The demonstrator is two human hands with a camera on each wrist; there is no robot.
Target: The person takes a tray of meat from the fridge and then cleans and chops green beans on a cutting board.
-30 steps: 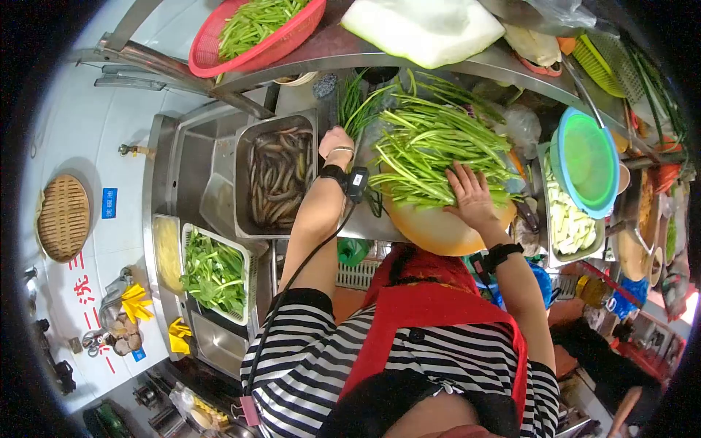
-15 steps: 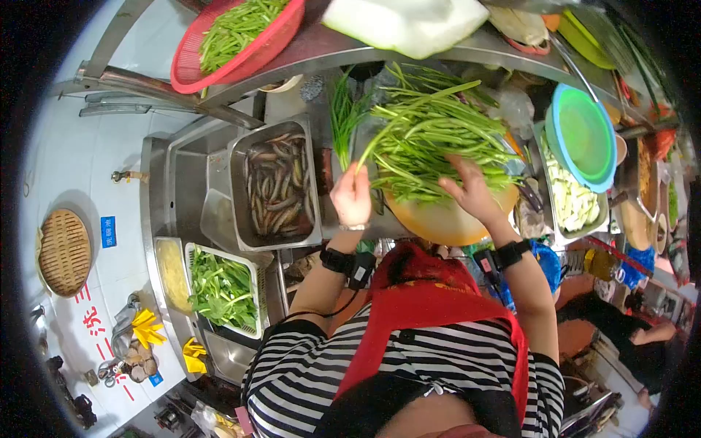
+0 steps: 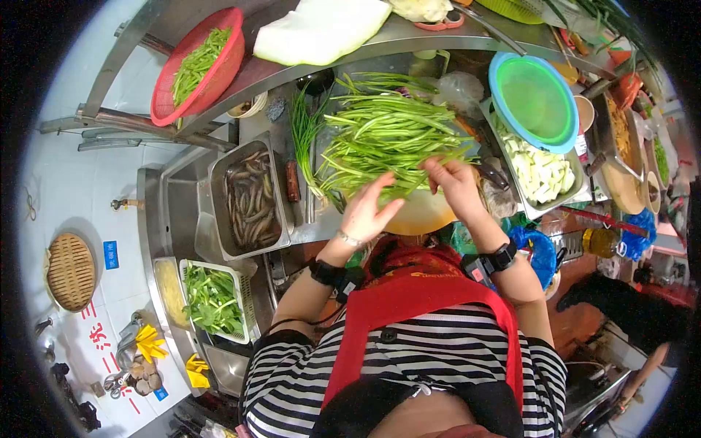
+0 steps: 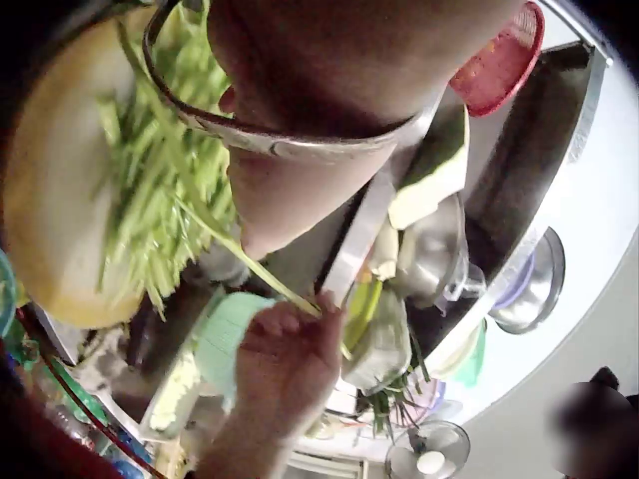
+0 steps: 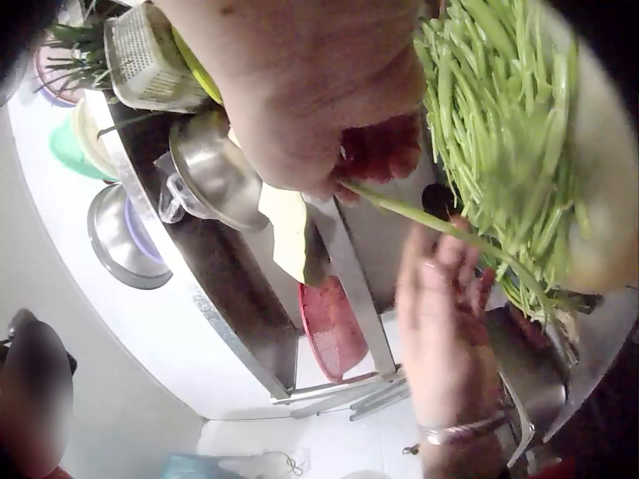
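Observation:
A pile of long green vegetable stems [image 3: 398,135] lies across a round yellowish chopping board [image 3: 420,217]. At its near edge, the thumb and fingers of my right hand [image 3: 456,191] pinch one thin stem [image 5: 399,208], clearest in the right wrist view. My left hand [image 3: 367,213], with a bracelet at the wrist, faces it with fingers extended and thumb spread. In the right wrist view the same stem passes across the left fingers [image 5: 459,239]. A bunch of thin scallions [image 3: 303,135] lies on the counter left of the pile.
Left of the scallions stands a steel pan [image 3: 257,250] of small dark fish. A white basket [image 3: 246,292] holds leafy greens. To the right, a blue-rimmed colander [image 3: 499,80] overlaps a tray of cut pale vegetables [image 3: 537,171]. A steel shelf [image 3: 343,52] with a red basket [image 3: 235,47] runs overhead.
My left hand has left the scallions and moved right to the pile's near edge. My right hand, earlier spread on the pile, has drawn back and now pinches one stem.

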